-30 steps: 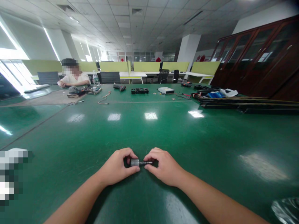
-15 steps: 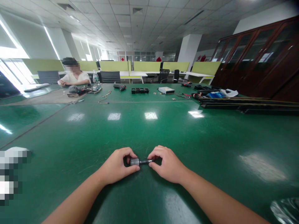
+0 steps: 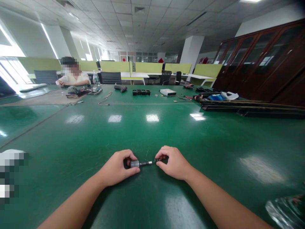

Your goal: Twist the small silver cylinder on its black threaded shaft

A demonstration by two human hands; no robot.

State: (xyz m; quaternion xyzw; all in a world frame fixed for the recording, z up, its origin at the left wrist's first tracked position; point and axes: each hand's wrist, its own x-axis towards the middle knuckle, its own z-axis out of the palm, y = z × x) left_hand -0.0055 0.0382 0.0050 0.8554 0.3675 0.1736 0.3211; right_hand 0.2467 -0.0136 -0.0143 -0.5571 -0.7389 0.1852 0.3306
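Note:
My left hand (image 3: 122, 167) is closed around a grey metal cylinder (image 3: 135, 163), thumb in front and fingers behind. From the cylinder a thin dark shaft (image 3: 144, 164) with a bright silver tip points right, level with the table. My right hand (image 3: 172, 163) pinches a small dark coil spring (image 3: 157, 160) between thumb and fingertips. A narrow gap separates the spring from the shaft's tip. Both hands are low over the green table (image 3: 133, 133), in the middle of the view. My fingers hide part of the cylinder and the spring's right end.
Across the table sits a person (image 3: 73, 76) near a water bottle (image 3: 96, 79). A power drill (image 3: 120, 88), a black slotted part (image 3: 141, 92) and a white box (image 3: 168, 92) lie at the back. Long black rails (image 3: 257, 108) are at right; clear plastic (image 3: 287, 210) is lower right.
The spring has come off the end of the shaft, drawn to the right by my right hand, which leaves the silver tip bare. My left hand still holds the cylinder, slightly further left.

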